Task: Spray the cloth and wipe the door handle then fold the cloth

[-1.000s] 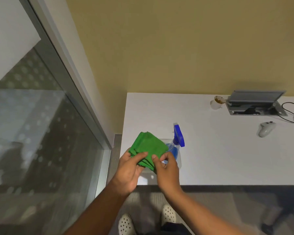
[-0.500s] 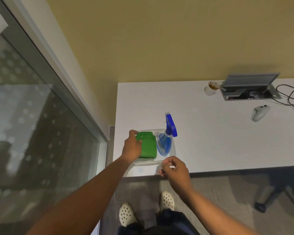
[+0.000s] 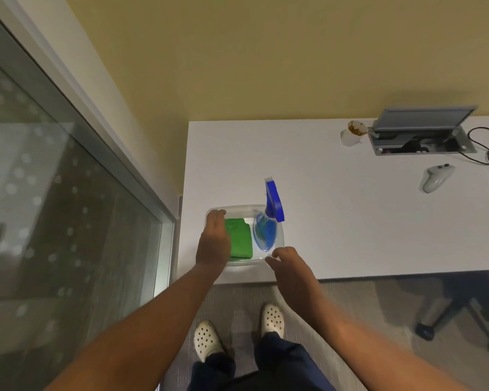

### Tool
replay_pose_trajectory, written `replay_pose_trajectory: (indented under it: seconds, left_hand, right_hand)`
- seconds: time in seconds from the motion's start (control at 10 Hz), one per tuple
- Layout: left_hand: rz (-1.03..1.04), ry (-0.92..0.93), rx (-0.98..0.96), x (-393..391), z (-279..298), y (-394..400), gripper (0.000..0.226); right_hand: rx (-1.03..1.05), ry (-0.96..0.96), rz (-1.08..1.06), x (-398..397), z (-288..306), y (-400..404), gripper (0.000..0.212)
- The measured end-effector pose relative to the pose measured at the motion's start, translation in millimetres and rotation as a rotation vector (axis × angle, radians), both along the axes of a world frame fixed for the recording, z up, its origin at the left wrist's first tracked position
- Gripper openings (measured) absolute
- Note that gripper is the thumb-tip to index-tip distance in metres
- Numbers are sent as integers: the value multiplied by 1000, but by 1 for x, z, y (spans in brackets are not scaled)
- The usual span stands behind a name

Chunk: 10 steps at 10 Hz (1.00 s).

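A folded green cloth [image 3: 240, 241] lies in the left half of a clear plastic tray [image 3: 237, 208] near the table's front left corner. A blue spray bottle [image 3: 267, 221] stands in the tray's right half, its trigger head pointing away from me. My left hand [image 3: 213, 239] lies flat over the tray's left edge, beside and partly over the cloth, fingers extended. My right hand [image 3: 287, 263] hovers at the tray's front right corner with fingers loosely apart, holding nothing. No door handle is in view.
The white table [image 3: 336, 221] carries a stained paper cup [image 3: 352, 134], an open cable box [image 3: 421, 136] with black wires, and a white game controller [image 3: 436, 178]. A glass door [image 3: 54, 221] with a metal frame stands at the left. A chair base [image 3: 449, 314] sits on the carpet at the right.
The cloth went from both hands down into the tray. My right hand let go and drew back to the tray's front corner; my left hand now rests flat beside the cloth.
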<state>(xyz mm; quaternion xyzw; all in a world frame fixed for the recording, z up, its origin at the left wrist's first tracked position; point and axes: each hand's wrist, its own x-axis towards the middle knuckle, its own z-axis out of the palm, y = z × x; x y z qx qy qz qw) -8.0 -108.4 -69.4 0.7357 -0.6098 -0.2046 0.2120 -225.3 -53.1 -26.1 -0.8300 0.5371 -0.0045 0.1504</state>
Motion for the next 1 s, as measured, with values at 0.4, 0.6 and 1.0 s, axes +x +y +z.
replay_pose_trajectory:
  seconds: [0.4,0.6,1.0]
  left_hand:
    - [-617,-661,304,5,-3,27,62]
    - [-572,-642,379,3,8,26,82]
    - [-332,-451,-179,33,41,51,61]
  right_hand:
    - [-101,220,305,-6,-2,-9,68]
    - [-36,201,247,-8,-14,-3,77]
    - [-81,-90,259,13,36,8,65]
